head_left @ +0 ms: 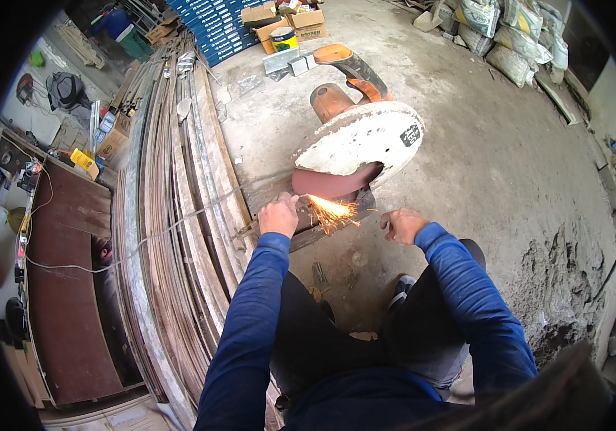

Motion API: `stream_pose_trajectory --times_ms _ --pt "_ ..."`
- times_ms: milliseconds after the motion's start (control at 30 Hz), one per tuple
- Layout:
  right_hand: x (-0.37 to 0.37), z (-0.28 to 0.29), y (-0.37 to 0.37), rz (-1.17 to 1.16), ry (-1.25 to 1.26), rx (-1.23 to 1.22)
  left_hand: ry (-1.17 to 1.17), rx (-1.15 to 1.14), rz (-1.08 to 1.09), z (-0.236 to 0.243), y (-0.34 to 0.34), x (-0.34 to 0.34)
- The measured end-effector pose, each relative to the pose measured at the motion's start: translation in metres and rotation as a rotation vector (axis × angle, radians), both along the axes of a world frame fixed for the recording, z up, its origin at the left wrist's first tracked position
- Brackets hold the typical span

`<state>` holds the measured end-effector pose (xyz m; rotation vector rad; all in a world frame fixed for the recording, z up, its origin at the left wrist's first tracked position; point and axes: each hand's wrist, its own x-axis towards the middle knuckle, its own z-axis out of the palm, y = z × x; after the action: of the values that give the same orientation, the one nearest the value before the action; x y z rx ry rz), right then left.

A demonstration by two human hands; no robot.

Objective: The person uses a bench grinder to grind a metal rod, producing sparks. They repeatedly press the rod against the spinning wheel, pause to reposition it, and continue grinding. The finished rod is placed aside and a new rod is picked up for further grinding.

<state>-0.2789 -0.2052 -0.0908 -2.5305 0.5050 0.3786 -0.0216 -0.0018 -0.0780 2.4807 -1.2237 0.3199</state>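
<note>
An orange and black cut-off saw stands on the floor in front of me. Its worn whitish guard covers the upper part of a reddish-brown disc. My left hand is closed at the disc's lower left edge, its fingertips pinching something too small to make out. Bright sparks fly down and rightward from there. Apart from the disc, my right hand hovers right of the sparks. Its fingers are loosely curled with the tips apart, and nothing shows in them.
Long boards and metal strips lie stacked at my left, crossed by a grey cable. Farther left is a brown cabinet panel. Blue boxes, a paint can and cartons stand behind the saw. Filled sacks lie far right.
</note>
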Motion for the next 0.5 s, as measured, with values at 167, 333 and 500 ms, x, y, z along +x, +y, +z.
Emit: stream_pose_trajectory --times_ms 167,333,500 --pt "-0.0007 0.0008 0.0000 -0.009 0.008 0.010 -0.004 -0.027 0.000 -0.0026 -0.0004 0.0009" --pt "-0.0004 0.0015 -0.0006 0.004 0.008 0.003 -0.001 -0.080 0.010 -0.0065 -0.0009 0.0023" --pt "0.0001 0.0011 -0.0002 -0.002 0.000 0.003 0.013 -0.075 0.008 -0.0062 -0.0003 0.0022"
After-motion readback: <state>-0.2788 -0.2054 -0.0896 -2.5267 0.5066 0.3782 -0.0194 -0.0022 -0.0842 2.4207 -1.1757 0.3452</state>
